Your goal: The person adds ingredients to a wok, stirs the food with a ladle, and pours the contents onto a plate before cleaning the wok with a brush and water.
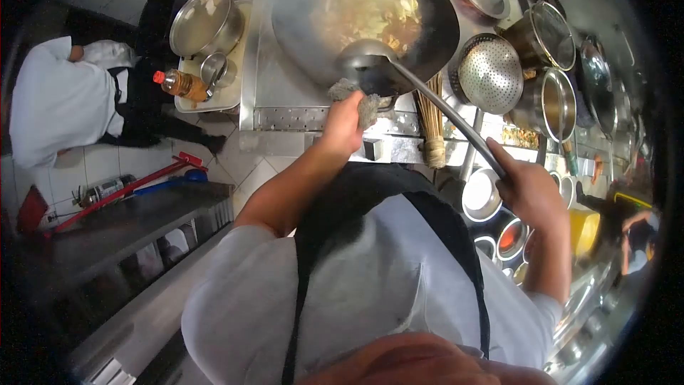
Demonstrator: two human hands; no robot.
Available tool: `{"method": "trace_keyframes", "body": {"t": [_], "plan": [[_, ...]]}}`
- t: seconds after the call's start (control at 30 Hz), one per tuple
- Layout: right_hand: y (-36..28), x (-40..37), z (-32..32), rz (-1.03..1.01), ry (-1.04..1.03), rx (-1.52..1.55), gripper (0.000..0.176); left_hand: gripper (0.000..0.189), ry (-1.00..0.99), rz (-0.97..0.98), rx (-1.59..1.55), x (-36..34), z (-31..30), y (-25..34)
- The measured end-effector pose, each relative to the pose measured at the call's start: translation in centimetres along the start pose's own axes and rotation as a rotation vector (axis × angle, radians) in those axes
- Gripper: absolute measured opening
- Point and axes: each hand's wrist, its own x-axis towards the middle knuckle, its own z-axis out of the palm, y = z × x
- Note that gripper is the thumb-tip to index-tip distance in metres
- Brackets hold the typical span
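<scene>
A large dark wok [296,36] sits on the stove in front of me, steaming, with pale and brownish sliced food [370,11] inside. My left hand [345,127] is closed around a grey cloth [368,110] at the wok's near edge; whether a wok handle lies under the cloth is hidden. Wrapped around the long handle of a metal ladle [456,117] is my right hand [531,189]. The ladle's bowl is over the near side of the wok, beside the food. Just right of the wok stands a bamboo wok brush [432,132].
A perforated strainer [490,73] and several pots [543,103] crowd the right side. Seasoning bowls [482,196] stand near my right forearm. At left, a tray [206,105] bears a steel pot [206,23] and an oil bottle [187,85]. Another person [64,100] bends over farther left.
</scene>
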Motion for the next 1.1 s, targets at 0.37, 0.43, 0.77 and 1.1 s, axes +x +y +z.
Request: {"method": "trace_keyframes", "body": {"t": [0.37,0.43,0.77,1.1], "plan": [[-0.1,6.5,9.7,-0.009,0.301,0.203,0.078,0.014,-0.075,0.244,0.278,-1.8,-7.5,-5.1],[0.6,3.5,6.9,-0.003,0.251,0.370,0.071,0.014,-0.025,0.004,0.014,-1.7,-7.3,-4.4],[0.1,7.3,9.9,-0.038,0.252,0.066,0.075,0.009,-0.005,0.028,0.032,0.3,-4.8,-2.5],[2.8,4.3,12.1,0.081,0.262,0.586,0.065,0.013,-0.050,-0.013,0.089,2.8,-2.7,1.3]]}}
